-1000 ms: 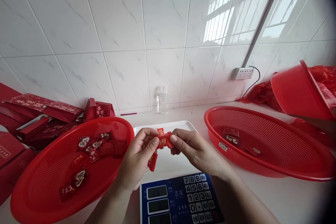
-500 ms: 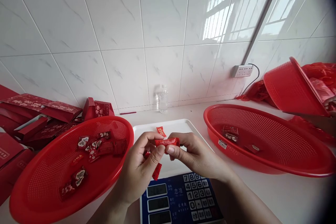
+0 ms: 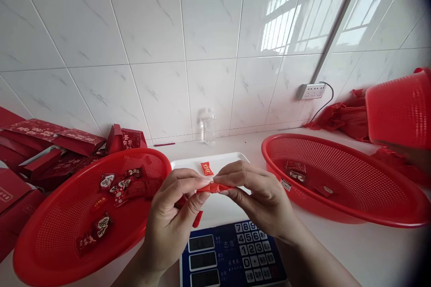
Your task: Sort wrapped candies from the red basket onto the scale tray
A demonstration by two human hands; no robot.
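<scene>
Tugging could split the oblong red film packet (image 3: 216,187) pinched by left hand (image 3: 169,214) at nine o'clock, right hand (image 3: 265,198) at three.

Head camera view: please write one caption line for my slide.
Left hand and right hand pinch a small red packet above a scale's white tray, a clear bottle standing behind.

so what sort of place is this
Probably a small packing and weighing area for sweets, judging by the digital scale, the red perforated baskets holding wrapped sweets and the printed red cartons piled on the left.
</scene>
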